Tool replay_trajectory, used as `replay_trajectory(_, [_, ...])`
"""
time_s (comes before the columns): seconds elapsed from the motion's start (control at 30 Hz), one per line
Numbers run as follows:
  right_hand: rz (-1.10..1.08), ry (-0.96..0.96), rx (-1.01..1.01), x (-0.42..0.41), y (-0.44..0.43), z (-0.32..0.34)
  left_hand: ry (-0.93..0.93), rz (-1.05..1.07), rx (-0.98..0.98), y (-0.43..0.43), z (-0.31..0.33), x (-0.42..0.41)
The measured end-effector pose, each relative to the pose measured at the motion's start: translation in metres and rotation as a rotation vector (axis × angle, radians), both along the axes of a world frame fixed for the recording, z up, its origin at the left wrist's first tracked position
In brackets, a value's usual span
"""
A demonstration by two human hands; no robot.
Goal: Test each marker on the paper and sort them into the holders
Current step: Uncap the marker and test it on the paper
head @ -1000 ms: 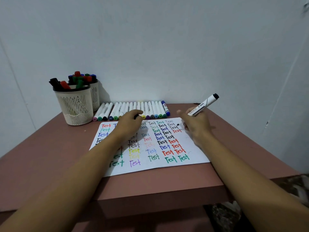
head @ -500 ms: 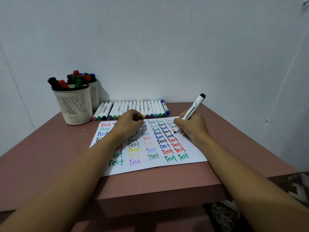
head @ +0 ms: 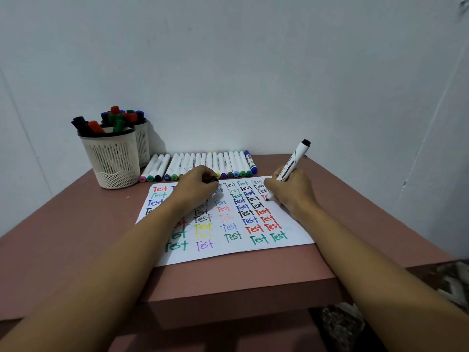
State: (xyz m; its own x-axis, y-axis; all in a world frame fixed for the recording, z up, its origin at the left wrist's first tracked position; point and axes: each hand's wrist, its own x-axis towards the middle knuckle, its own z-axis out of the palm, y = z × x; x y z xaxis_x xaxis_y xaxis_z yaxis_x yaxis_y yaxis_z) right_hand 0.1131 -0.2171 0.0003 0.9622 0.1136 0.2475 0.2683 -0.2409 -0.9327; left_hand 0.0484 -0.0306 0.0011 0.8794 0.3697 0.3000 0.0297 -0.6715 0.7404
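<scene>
A white paper (head: 291,224) covered with coloured "Test" words lies on the brown table. My right hand (head: 291,191) grips a white marker with a black end (head: 294,161), its tip touching the paper near a red word. My left hand (head: 198,186) rests on the paper, curled round a small black cap (head: 212,179). A row of several white markers (head: 203,163) lies along the wall behind the paper. Two cream mesh holders stand at the back left, the front holder (head: 111,158) with a few markers, the rear holder (head: 142,141) with several.
The brown table (head: 76,237) ends at a front edge near my forearms and a right edge beyond the paper. A white wall stands close behind the marker row. Patterned floor shows at the lower right.
My right hand brought the marker down from a raised, tilted pose to the paper and stood it more upright, its tip now on the sheet. My left hand stayed put.
</scene>
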Motion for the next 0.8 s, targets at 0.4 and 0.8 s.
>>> replay_trajectory(0.4, [-0.07,0.026,0.05,0.0001,-0.0019,0.0009,-0.001,-0.009,-0.004,-0.0022,0.001,-0.0005])
replay_trajectory(0.8, [-0.058,-0.004,-0.057,-0.0018,-0.0013,0.0011,-0.003,-0.019,0.003,-0.0033,0.0024,-0.0036])
